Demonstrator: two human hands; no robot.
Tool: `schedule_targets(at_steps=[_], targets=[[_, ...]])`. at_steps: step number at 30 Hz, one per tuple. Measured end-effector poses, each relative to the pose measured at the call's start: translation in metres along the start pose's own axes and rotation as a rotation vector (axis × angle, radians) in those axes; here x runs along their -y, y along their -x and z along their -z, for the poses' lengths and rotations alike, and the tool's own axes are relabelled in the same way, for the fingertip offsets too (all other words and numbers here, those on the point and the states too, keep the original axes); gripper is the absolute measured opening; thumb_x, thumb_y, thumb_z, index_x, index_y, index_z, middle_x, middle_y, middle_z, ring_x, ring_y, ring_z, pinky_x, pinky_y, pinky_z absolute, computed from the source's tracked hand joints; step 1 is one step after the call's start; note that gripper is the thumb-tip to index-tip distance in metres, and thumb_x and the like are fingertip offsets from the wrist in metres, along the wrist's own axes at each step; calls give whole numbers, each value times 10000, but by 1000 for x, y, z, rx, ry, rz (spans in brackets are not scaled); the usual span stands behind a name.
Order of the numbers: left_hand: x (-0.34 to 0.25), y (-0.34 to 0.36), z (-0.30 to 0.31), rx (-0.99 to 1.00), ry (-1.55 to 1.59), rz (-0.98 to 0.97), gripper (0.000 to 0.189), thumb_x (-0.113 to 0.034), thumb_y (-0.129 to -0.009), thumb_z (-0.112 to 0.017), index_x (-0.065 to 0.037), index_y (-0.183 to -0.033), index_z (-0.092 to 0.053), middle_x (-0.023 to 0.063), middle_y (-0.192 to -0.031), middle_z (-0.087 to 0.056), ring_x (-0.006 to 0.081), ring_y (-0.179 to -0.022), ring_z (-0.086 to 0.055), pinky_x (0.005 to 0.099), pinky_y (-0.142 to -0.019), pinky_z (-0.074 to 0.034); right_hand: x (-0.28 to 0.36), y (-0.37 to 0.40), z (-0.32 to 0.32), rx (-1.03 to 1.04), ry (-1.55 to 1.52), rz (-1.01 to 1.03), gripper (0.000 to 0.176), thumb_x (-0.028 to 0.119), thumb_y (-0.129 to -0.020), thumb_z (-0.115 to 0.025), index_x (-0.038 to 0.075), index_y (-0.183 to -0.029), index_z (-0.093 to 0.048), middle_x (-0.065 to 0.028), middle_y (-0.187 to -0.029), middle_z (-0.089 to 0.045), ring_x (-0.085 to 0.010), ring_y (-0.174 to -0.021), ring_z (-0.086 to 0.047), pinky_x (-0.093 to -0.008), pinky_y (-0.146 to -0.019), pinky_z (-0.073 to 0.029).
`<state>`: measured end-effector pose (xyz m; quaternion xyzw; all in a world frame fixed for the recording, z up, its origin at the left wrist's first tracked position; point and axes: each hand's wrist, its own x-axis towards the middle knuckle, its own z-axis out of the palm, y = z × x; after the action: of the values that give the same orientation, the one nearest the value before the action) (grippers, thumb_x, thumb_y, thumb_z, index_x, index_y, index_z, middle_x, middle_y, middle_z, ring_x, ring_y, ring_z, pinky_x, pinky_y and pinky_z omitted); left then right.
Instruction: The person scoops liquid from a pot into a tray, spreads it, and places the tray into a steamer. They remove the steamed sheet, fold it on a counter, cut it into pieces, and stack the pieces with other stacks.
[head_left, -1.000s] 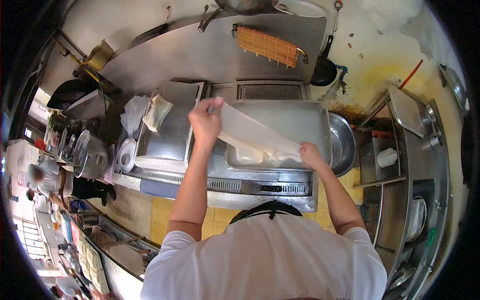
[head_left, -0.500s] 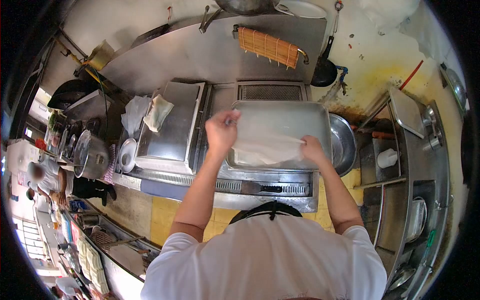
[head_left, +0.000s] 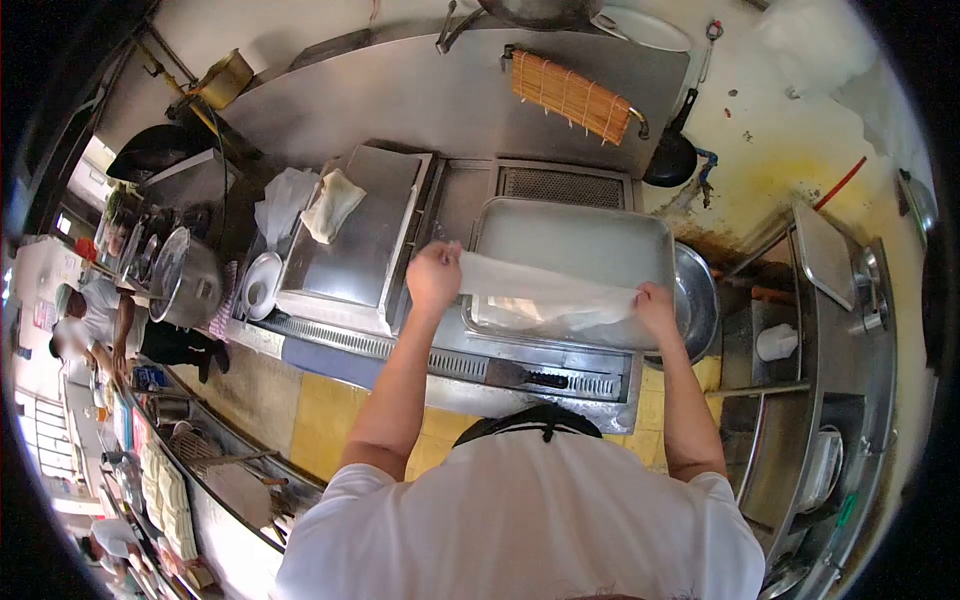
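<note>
My left hand (head_left: pixel 433 277) and my right hand (head_left: pixel 655 308) each grip one end of a thin, white, translucent sheet (head_left: pixel 545 292). The sheet is stretched level between them, over the near edge of a large rectangular steel tray (head_left: pixel 580 235). Its lower part hangs into the tray. The tray rests on a steel cooker top (head_left: pixel 470 360) in front of me.
A closed steel lid (head_left: pixel 350 240) with white cloths (head_left: pixel 320 205) lies left of the tray. A round steel bowl (head_left: pixel 697 300) sits to the right. A bamboo mat (head_left: pixel 570 95) and a black ladle (head_left: pixel 672 155) hang on the back wall. A big pot (head_left: pixel 185 285) and other people stand at far left.
My left hand came down and inward from its raised position. The sheet went from slanted to nearly level, low over the tray's near edge. My right hand shifted slightly right.
</note>
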<state>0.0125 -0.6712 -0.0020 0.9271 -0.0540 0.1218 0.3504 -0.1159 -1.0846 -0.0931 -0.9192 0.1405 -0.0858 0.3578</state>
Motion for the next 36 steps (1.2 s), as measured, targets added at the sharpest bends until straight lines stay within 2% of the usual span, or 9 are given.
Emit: schedule_targets(at_steps=[3,5,7,13,19,24,28,30,36], targets=[[-12,19,-31,219,-174,-128,343,-292,-862,-784,5,-1021,-715,191,-1090,-697,348,-1056,-671,465,-913,-527,65,2,19,89,-133,117,176,92,-863,-640,-19,-976,-717,-167,-822,-712,-256,-741,-684,-376,-718,-540],[-63,37,-56,77,181,-532,389,-262,-835,-813,-18,-1116,-699,181,-1098,-711,362,-1064,-673,457,-930,-527,142,12,38,206,-190,157,169,65,-842,-667,-11,-985,-717,-134,-833,-716,-214,-771,-683,-354,-732,-542],[-116,41,-51,578,504,-492,372,-169,-832,-786,-28,-1160,-680,181,-1104,-705,389,-1048,-669,440,-924,-534,194,13,56,350,-204,142,215,29,-829,-671,1,-1038,-711,-115,-896,-724,-183,-865,-696,-336,-782,-550],[-195,5,-5,148,436,-675,312,-34,-780,-691,-75,-1087,-725,179,-1044,-718,408,-959,-683,461,-836,-564,237,-18,88,40,-969,337,218,-60,-865,-612,10,-1063,-670,-25,-855,-688,-121,-785,-652,-289,-707,-537],[-213,-23,56,-101,338,-672,338,23,-764,-680,-39,-1089,-749,184,-1069,-744,340,-952,-736,412,-818,-595,180,-7,21,219,-482,64,247,31,-853,-575,-42,-1054,-699,-99,-890,-721,-208,-774,-663,-371,-689,-509],[-167,-45,66,-156,488,-336,132,-30,-881,-730,-24,-1009,-760,185,-913,-747,249,-798,-736,340,-735,-561,12,-25,-16,192,120,-48,331,77,-832,-613,-45,-1126,-701,-195,-1046,-740,-313,-944,-710,-393,-885,-551],[-177,-18,31,-47,421,-604,212,15,-799,-710,-56,-992,-765,148,-977,-752,303,-860,-736,394,-765,-578,146,-34,26,-3,-366,344,385,73,-817,-649,-20,-1189,-679,-178,-1121,-720,-275,-1027,-693,-394,-909,-543],[-190,-7,23,36,408,-676,276,40,-751,-688,-66,-993,-767,136,-1010,-753,326,-898,-732,423,-777,-582,216,-34,37,175,-804,267,311,53,-822,-618,-33,-1111,-694,-165,-1010,-731,-242,-925,-687,-382,-836,-535],[-164,-34,66,-71,529,-413,313,89,-759,-655,-62,-1002,-782,175,-1005,-756,308,-941,-746,375,-831,-590,114,-27,5,177,-226,48,196,61,-852,-601,-54,-976,-699,-172,-855,-725,-229,-817,-677,-375,-784,-525]])
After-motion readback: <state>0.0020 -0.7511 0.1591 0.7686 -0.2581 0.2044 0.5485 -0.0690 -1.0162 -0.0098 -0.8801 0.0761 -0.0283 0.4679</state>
